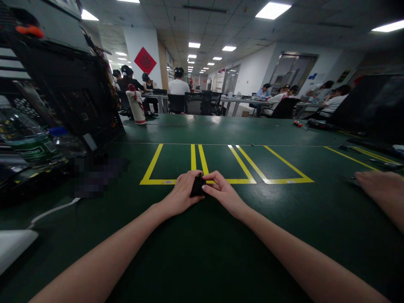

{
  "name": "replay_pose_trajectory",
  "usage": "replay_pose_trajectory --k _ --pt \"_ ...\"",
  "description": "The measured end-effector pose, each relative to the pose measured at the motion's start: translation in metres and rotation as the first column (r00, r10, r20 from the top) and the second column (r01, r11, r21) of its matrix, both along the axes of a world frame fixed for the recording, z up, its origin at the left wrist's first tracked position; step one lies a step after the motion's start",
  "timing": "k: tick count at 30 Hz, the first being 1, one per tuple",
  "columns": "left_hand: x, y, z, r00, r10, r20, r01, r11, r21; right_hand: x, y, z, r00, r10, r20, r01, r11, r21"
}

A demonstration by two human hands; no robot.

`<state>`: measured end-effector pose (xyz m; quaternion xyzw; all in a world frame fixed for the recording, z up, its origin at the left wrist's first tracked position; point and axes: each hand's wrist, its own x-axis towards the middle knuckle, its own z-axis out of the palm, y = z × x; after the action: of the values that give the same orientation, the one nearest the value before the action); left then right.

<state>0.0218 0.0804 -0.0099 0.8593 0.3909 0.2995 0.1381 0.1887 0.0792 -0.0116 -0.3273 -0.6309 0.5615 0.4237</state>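
Between my hands is a small black block-like object (pixel 197 186), too dark to make out its kind. My left hand (pixel 182 190) wraps round it from the left, thumb below and fingers over the top. From the right, my right hand (pixel 222 191) pinches at its edge with thumb and forefinger. Both hands are low over the green table (pixel 202 244), at the front line of the yellow tape marks (pixel 164 182). Part of the object is hidden behind my left fingers.
At left stand an open black computer case (pixel 59 92), a plastic bottle (pixel 25 139) and a white cable (pixel 53 211). A pale cylinder (pixel 136 107) stands at the table's far edge. Another person's hand (pixel 378 187) reaches in at right, near tools. Several people sit at desks beyond.
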Motion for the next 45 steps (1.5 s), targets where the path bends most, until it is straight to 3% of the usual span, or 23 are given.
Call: replay_pose_trajectory --k 21,32,45 --pt "-0.0009 -0.005 0.0091 1.0 -0.013 -0.021 0.012 0.999 -0.048 0.0005 0.0003 -0.0008 0.998 -0.029 0.055 0.029 1.0 0.002" --pt "0.0002 -0.0005 0.0003 1.0 -0.005 0.005 0.005 1.0 -0.007 0.0002 0.0013 -0.0025 1.0 -0.011 0.002 0.011 1.0 0.024" --pt "-0.0007 -0.0039 0.0078 1.0 -0.015 -0.026 0.014 0.998 -0.054 0.0 -0.0007 -0.0012 1.0 -0.014 0.004 0.014 1.0 0.015"
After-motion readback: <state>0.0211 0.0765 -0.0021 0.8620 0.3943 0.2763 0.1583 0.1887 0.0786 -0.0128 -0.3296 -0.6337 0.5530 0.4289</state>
